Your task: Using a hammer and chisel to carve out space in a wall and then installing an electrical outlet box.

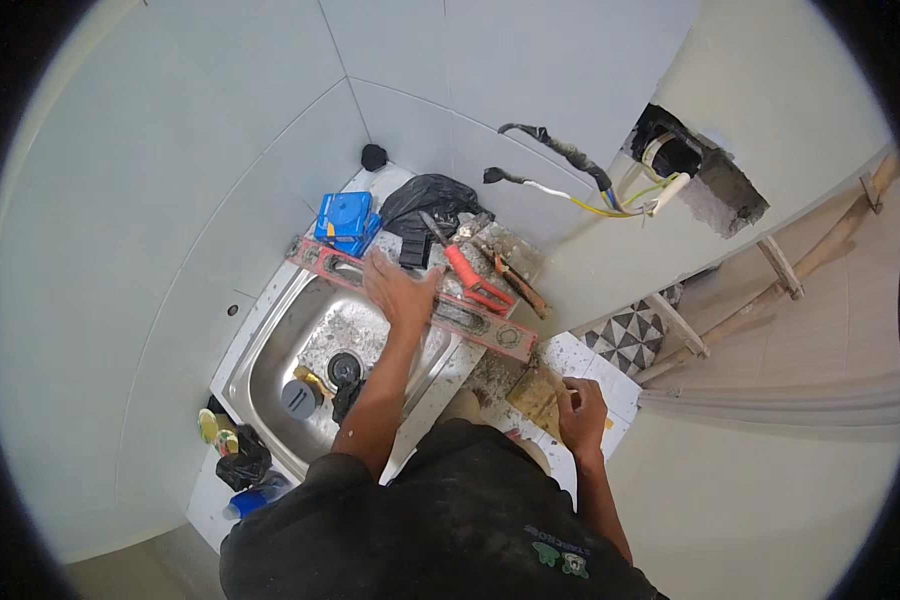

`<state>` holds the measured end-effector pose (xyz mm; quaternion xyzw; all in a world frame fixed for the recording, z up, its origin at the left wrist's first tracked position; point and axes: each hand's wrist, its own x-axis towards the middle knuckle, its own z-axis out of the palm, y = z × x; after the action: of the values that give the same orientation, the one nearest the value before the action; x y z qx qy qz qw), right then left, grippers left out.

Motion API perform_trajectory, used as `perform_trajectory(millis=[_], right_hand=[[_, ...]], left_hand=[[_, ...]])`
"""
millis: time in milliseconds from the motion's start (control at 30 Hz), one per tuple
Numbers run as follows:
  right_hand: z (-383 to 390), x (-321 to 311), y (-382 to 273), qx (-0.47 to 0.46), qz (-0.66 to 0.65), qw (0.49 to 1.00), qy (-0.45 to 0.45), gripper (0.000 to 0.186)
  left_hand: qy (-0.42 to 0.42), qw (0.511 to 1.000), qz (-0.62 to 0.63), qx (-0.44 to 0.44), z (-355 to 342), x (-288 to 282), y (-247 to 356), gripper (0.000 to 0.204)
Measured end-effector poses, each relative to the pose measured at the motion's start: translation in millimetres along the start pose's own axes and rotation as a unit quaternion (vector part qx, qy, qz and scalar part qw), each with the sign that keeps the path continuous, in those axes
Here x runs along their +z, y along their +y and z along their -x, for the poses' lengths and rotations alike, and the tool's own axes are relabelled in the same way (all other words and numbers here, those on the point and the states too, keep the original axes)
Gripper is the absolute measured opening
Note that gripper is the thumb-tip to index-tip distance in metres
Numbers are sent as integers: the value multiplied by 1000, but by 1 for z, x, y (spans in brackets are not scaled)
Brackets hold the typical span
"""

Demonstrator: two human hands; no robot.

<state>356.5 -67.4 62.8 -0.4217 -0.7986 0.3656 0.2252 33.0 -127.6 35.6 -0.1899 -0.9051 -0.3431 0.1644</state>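
Observation:
My left hand [400, 288] is over the middle of a dirty red spirit level [485, 325], gripping it, with thumb and fingers reaching over its far edge. The level lies slantwise across the far rim of a steel sink [260, 370]. To the right, my right hand [582, 415] is closed, fingers curled in toward the thumb. Whatever it may hold is hidden. Close beside it is a dusty yellowish board [538, 398]. Just beyond the level rests a red-handled tool [460, 266], its blade pointing away.
Blue boxes [346, 217] and a black plastic bag [430, 203] sit behind the sink. A drain [345, 368] and a grey round cap [298, 398] lie in the basin. Taped wires [595, 203] stick out from a wall hole [675, 155]. A wooden ladder [780, 268] is at right.

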Motion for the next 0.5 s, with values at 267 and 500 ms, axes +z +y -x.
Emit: perform_trajectory(millis=[267, 500], right_hand=[[11, 0, -27, 8, 9, 1000, 0, 19], [5, -26, -67, -10, -68, 996, 64, 30]], left_hand=[[6, 998, 40, 43, -25, 15, -29, 50], [-323, 658, 654, -186, -11, -47, 54, 44]])
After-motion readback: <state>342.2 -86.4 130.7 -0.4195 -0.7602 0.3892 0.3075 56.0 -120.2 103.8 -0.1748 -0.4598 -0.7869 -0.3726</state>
